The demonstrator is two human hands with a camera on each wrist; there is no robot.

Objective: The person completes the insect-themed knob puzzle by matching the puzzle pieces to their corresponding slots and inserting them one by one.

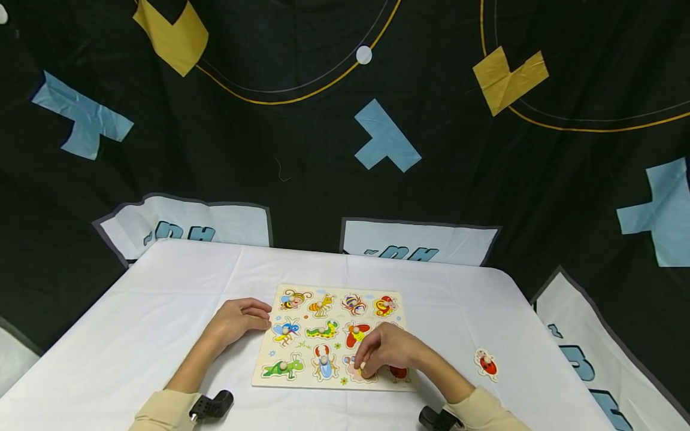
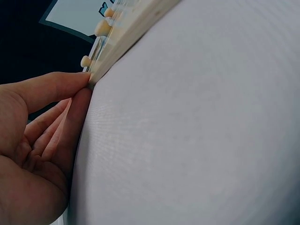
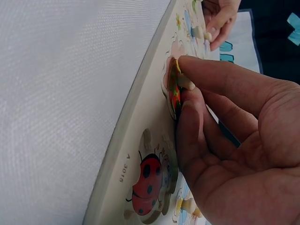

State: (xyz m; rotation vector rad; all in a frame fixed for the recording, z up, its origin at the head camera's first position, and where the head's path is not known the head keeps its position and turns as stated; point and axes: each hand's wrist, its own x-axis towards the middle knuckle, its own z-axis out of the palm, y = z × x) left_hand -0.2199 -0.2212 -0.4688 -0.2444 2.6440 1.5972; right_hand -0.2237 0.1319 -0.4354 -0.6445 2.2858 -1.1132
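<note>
A wooden knob puzzle board with insect pictures lies flat on the white table. My right hand is over its lower right part. In the right wrist view, the right hand pinches the wooden knob of a puzzle piece coloured red, green and yellow. That piece is at a scalloped pink recess; whether it sits fully inside cannot be told. My left hand touches the board's left edge with its thumb and fingertips. A recess with a red ladybug picture shows beside the right hand.
A loose ladybug piece lies on the white tablecloth, right of the board. Several knobbed insect pieces, such as a green caterpillar, sit in the board. A black cloth with blue and yellow shapes hangs behind the table.
</note>
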